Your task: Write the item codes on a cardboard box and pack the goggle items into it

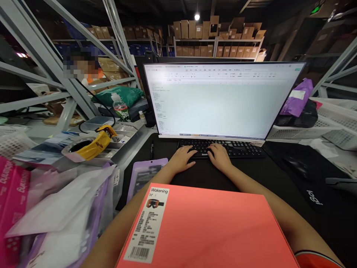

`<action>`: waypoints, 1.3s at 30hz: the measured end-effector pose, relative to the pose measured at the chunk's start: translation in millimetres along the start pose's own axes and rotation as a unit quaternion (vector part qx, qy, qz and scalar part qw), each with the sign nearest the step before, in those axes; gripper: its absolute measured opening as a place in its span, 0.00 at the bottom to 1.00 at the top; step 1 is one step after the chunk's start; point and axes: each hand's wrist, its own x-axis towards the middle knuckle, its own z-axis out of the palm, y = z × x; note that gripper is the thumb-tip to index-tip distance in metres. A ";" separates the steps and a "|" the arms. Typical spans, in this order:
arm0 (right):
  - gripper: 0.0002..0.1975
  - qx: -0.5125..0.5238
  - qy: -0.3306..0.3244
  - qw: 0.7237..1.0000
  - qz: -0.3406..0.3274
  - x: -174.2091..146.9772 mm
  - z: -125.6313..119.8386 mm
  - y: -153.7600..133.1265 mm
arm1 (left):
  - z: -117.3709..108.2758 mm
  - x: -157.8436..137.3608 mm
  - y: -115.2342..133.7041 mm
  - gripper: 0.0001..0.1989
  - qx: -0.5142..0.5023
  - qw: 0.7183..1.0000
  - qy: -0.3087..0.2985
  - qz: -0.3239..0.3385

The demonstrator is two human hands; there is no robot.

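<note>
Both my hands rest on a black keyboard (240,149) below a large lit monitor (223,104). My left hand (182,158) lies over the keyboard's left part, fingers apart and thumb stretched out. My right hand (219,156) is on the middle keys with its fingers spread and nothing in it. The screen shows a document with short text lines on its left side. Close to me, between my forearms, is a coral-red box (212,227) with a white label (147,225) reading "Wakening", picturing goggles and a barcode; neither hand touches it.
A purple pouch (136,175) and a black pen (152,149) lie left of the keyboard. Further left are a yellow tape dispenser (97,143), a bottle (120,108) and plastic bags (67,201). A mouse (295,166) sits on the right. Behind the frame, a person (83,65) is visible.
</note>
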 end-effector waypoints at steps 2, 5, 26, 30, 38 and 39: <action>0.15 -0.004 -0.007 1.000 0.006 0.2 -1.5 -1.4 | -0.7 0.2 0.7 0.29 0.000 1.000 -0.003 -0.002; 0.17 -0.014 -0.017 1.000 0.019 0.6 -3.5 -3.2 | -1.1 0.2 0.9 0.29 -0.001 1.000 -0.001 -0.002; 0.26 -0.142 -0.038 0.977 0.152 3.4 -12.0 9.5 | 0.8 -0.3 0.7 0.29 0.004 1.000 0.001 0.001; 0.26 -0.149 -0.038 0.975 0.159 4.0 -14.3 12.0 | 0.5 -1.0 0.9 0.29 0.000 1.000 -0.004 -0.002; 0.25 -0.169 -0.047 0.968 0.178 5.4 -20.7 13.1 | 1.9 -0.5 -0.2 0.28 -0.004 1.000 -0.001 0.004; 0.25 -0.170 -0.046 0.968 0.179 5.5 -21.2 13.1 | 2.1 -0.2 -0.1 0.29 -0.005 1.000 -0.003 0.004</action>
